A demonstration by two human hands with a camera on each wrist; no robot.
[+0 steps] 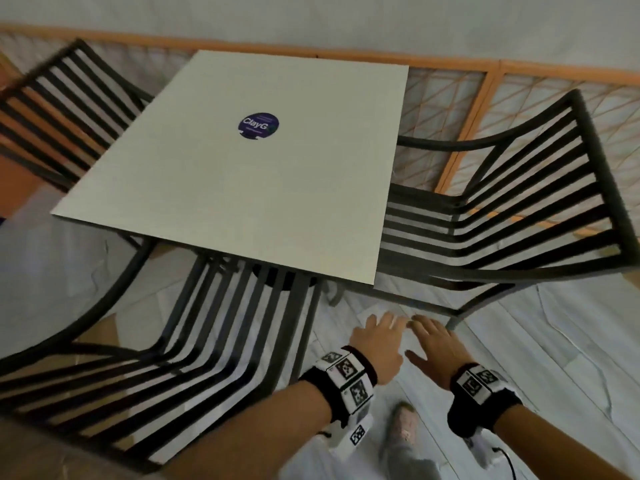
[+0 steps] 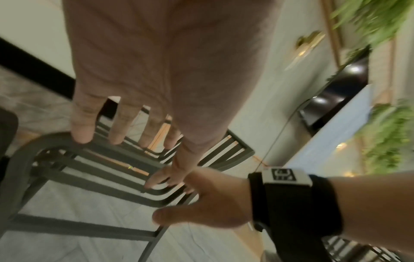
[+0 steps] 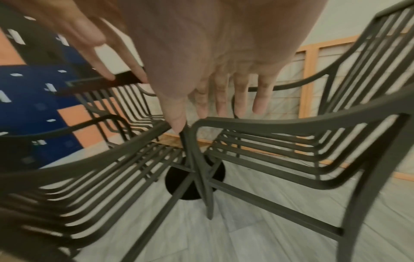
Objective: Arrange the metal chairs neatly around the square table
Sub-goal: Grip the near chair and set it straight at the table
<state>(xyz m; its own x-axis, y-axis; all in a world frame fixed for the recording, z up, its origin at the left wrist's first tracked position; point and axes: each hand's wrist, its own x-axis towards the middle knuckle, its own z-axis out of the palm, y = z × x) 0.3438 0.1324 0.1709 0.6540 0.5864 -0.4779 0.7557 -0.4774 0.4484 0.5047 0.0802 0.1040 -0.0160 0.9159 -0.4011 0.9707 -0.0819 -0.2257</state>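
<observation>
Pale grey tiled floor (image 1: pixel 571 341), orange lattice railing (image 1: pixel 460 157) behind. Head view: white square table (image 1: pixel 242 188) with round purple sticker (image 1: pixel 258 125); three dark slatted metal chairs around it, near chair (image 1: pixel 194 358), right-side chair (image 1: pixel 512 216), far-left chair (image 1: pixel 65 109). Left hand (image 1: pixel 377 344) and right hand (image 1: pixel 440 344) spread flat, side by side, holding nothing, near right-side chair's armrest.

Left wrist view: left hand (image 2: pixel 161 74) fingers straight, tips just above curved armrest (image 2: pixel 44 141).

Right wrist view: right hand (image 3: pixel 215 58) fingers extended over both chairs' armrests; contact unclear.

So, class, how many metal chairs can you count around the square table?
3: one chair at the table's far left, one on its right, one at the near side. A fourth may be out of view.
</observation>
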